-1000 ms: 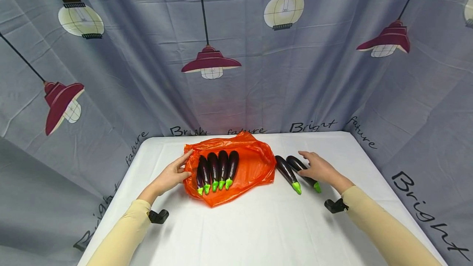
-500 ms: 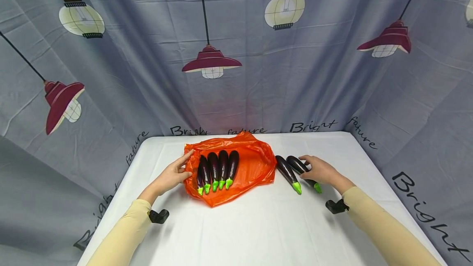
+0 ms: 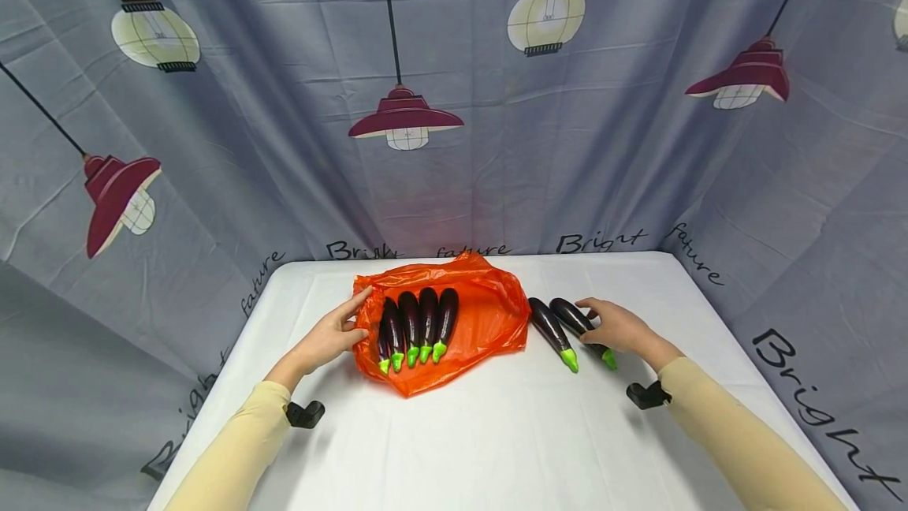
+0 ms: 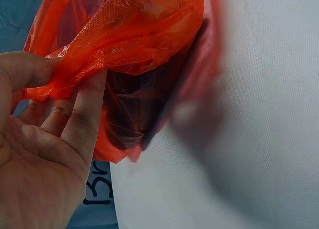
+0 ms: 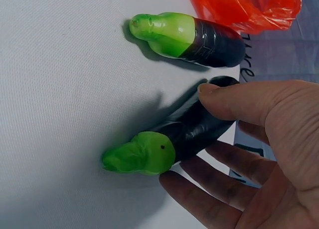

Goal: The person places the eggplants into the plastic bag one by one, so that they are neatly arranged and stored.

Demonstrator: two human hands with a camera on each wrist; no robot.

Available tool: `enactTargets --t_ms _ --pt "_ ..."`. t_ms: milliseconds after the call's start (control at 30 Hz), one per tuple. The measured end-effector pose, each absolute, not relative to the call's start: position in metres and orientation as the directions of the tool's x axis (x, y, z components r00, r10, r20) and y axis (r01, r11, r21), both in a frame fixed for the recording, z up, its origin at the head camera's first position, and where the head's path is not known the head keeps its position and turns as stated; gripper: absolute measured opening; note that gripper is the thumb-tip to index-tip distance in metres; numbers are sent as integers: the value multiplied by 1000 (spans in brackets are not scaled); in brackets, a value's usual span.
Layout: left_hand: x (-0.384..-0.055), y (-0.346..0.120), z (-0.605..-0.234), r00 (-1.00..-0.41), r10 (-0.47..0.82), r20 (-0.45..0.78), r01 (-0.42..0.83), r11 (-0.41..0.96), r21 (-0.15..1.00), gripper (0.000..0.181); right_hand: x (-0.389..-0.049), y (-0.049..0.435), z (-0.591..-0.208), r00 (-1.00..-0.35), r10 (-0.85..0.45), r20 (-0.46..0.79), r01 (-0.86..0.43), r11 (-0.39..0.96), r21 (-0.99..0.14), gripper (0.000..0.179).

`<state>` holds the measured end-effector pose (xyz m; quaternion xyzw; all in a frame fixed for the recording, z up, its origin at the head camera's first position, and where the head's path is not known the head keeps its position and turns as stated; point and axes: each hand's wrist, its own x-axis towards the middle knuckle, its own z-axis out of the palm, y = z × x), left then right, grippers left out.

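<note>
An orange plastic bag [image 3: 489, 318] lies spread on the table, its mouth facing the front, with several dark purple eggplants [image 3: 428, 318] side by side in its left part. My left hand [image 3: 326, 341] pinches the bag's left edge; in the left wrist view the gathered film [image 4: 75, 74] passes between thumb and fingers. To the right of the bag, my right hand [image 3: 615, 327] grips the outer of two loose eggplants. Seen from the right wrist, the thumb presses one side of this eggplant [image 5: 192, 124] and the fingers lie along the other, its green stem end [image 5: 144, 154] left bare.
The other loose eggplant [image 3: 548, 328] lies between the bag and the held one, its top end right at the bag's edge. A white cloth covers the table [image 3: 454, 448]. Behind it hangs a grey-blue curtain [image 3: 468, 188] printed with lamps and lettering.
My right hand's fingers have drawn in from a spread pose and come round the outer eggplant. The left hand and the bag have stayed in place.
</note>
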<state>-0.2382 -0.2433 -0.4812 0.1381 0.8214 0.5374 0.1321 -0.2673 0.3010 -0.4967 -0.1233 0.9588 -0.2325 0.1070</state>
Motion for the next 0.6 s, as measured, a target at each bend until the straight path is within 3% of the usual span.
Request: enactTargets --t_ms 600 --pt "-239 -244 -483 -928 366 -69 83 383 920 79 -268 300 -497 -942 -279 -189 -152 852 -501 76"
